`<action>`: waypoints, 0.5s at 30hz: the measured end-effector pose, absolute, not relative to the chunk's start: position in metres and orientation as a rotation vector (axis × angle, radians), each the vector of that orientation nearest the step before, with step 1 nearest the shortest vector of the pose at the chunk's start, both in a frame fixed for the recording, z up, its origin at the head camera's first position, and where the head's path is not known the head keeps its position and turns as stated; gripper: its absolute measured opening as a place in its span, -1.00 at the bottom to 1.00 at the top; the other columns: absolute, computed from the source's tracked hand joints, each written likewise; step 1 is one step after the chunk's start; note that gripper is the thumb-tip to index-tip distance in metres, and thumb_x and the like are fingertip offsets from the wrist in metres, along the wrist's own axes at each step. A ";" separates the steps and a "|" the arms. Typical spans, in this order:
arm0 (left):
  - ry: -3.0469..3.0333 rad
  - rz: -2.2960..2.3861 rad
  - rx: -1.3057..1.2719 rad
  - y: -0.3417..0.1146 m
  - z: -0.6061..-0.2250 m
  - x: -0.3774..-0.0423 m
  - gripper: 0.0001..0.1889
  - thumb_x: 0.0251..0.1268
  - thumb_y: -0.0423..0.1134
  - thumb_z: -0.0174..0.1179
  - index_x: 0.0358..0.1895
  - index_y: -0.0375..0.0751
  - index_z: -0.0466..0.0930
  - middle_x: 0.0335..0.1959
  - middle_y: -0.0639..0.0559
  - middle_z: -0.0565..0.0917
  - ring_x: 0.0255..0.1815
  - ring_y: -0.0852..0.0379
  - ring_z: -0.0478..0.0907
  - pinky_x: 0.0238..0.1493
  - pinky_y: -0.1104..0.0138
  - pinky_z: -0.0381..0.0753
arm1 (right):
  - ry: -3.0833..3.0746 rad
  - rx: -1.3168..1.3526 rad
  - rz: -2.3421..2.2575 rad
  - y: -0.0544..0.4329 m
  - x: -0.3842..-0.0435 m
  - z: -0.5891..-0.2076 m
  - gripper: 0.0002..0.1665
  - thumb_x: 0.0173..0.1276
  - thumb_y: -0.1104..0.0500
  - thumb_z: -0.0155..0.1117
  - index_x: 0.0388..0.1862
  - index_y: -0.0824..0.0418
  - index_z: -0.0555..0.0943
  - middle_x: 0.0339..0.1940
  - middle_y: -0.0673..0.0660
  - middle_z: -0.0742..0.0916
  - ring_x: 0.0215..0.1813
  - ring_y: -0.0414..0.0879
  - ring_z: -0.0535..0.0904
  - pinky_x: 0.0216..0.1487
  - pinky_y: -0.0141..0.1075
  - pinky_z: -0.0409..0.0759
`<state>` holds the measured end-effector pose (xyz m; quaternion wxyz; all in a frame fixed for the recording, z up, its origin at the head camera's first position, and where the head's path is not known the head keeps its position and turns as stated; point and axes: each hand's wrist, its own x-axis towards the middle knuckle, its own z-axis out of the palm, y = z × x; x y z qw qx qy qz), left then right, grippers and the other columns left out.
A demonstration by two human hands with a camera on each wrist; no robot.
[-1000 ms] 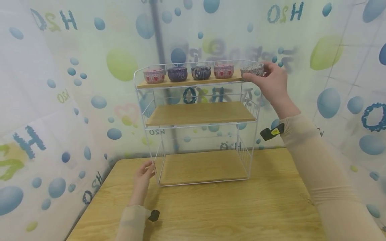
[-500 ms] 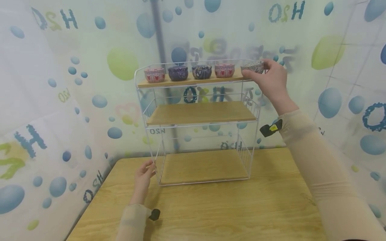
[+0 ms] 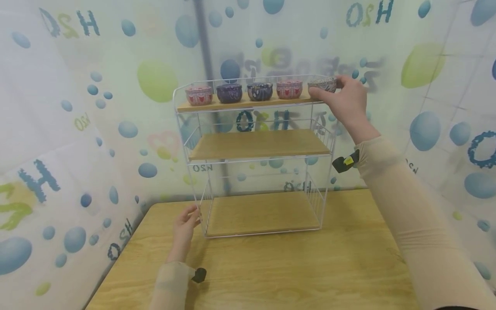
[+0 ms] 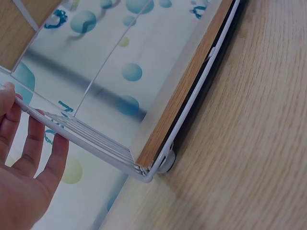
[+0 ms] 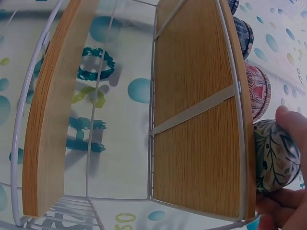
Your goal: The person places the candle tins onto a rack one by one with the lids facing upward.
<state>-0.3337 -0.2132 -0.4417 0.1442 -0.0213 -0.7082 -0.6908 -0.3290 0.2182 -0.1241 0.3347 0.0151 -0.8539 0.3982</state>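
Observation:
A white wire rack with wooden shelves (image 3: 259, 144) stands on the table. On its top shelf, my right hand (image 3: 350, 101) holds a small bowl with a leafy pattern (image 5: 276, 153) between thumb and fingers at the right end. To its left runs a row of small bowls: a pink one with red hearts (image 3: 289, 89), a dark blue patterned one (image 3: 260, 91), a purple-blue one (image 3: 229, 93) and another pink one (image 3: 199, 95). Low on the rack's left side, my left hand (image 3: 185, 226) grips the white wire post (image 4: 91, 151), thumb in front and fingers behind.
The middle shelf (image 3: 259, 142) and bottom shelf (image 3: 263, 213) are bare wood with wire side rails. The wooden table (image 3: 271, 271) reaches toward me. Behind and beside it hangs a patterned curtain (image 3: 155, 82). A thin wire rail (image 3: 248, 79) edges the top shelf's back.
My right hand has shifted slightly left with the leafy bowl, bringing it a little nearer the pink heart bowl. The left hand keeps its place on the post.

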 end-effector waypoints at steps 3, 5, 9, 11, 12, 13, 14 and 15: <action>-2.034 -1.997 -0.074 -0.213 -0.441 -0.334 -0.65 0.45 -0.27 0.10 0.19 -0.35 0.47 -0.09 0.18 0.61 -0.02 0.19 0.54 0.06 0.37 0.59 | -2.252 0.029 0.998 0.219 -0.329 -0.123 0.14 0.10 -0.44 0.29 0.48 0.21 0.24 0.40 0.20 0.44 0.37 0.07 0.33 0.32 -0.04 0.39; -2.037 -1.995 -0.076 -0.213 -0.441 -0.334 -0.65 0.45 -0.26 0.09 0.19 -0.35 0.47 -0.09 0.19 0.61 0.02 0.15 0.54 0.08 0.38 0.58 | -2.270 0.021 0.958 0.219 -0.329 -0.122 0.14 0.12 -0.44 0.26 0.49 0.21 0.22 0.40 0.21 0.43 0.38 0.09 0.33 0.32 -0.02 0.40; -2.032 -1.994 -0.079 -0.212 -0.441 -0.334 -0.63 0.46 -0.26 0.09 0.20 -0.40 0.44 -0.10 0.19 0.61 0.05 0.10 0.54 0.13 0.28 0.57 | -2.300 0.005 0.879 0.217 -0.330 -0.120 0.12 0.17 -0.45 0.21 0.50 0.19 0.20 0.37 0.23 0.46 0.32 0.13 0.38 0.26 -0.01 0.43; -2.021 -1.995 -0.081 -0.213 -0.442 -0.335 -0.63 0.45 -0.26 0.10 0.19 -0.42 0.44 -0.10 0.20 0.62 0.02 0.14 0.55 0.15 0.23 0.57 | -2.308 -0.005 0.847 0.216 -0.331 -0.120 0.11 0.17 -0.46 0.18 0.51 0.18 0.19 0.30 0.25 0.52 0.22 0.13 0.44 0.19 -0.01 0.46; -2.017 -1.995 -0.083 -0.213 -0.443 -0.336 -0.64 0.45 -0.27 0.10 0.18 -0.43 0.44 -0.10 0.19 0.62 0.00 0.16 0.56 0.15 0.21 0.57 | -2.306 -0.008 0.842 0.216 -0.331 -0.121 0.11 0.17 -0.46 0.18 0.51 0.17 0.20 0.26 0.25 0.55 0.17 0.12 0.46 0.15 -0.02 0.47; -2.015 -1.996 -0.082 -0.213 -0.444 -0.337 -0.64 0.44 -0.27 0.10 0.18 -0.42 0.44 -0.10 0.18 0.62 0.00 0.17 0.56 0.15 0.21 0.57 | -2.304 -0.011 0.837 0.216 -0.332 -0.121 0.11 0.17 -0.47 0.17 0.51 0.17 0.20 0.21 0.25 0.58 0.12 0.12 0.48 0.13 -0.02 0.46; -2.016 -1.994 -0.083 -0.213 -0.444 -0.337 -0.64 0.44 -0.28 0.10 0.17 -0.42 0.45 -0.09 0.17 0.62 0.01 0.14 0.56 0.14 0.21 0.58 | -2.300 -0.014 0.835 0.215 -0.332 -0.122 0.10 0.17 -0.47 0.17 0.50 0.16 0.21 0.15 0.25 0.61 0.06 0.11 0.49 0.09 -0.02 0.45; -2.018 -1.994 -0.079 -0.213 -0.445 -0.337 -0.65 0.44 -0.28 0.10 0.17 -0.41 0.46 -0.09 0.16 0.62 0.00 0.15 0.56 0.13 0.23 0.58 | -2.297 -0.017 0.832 0.215 -0.332 -0.122 0.09 0.16 -0.47 0.16 0.49 0.16 0.22 0.10 0.25 0.63 0.02 0.11 0.50 0.08 -0.03 0.45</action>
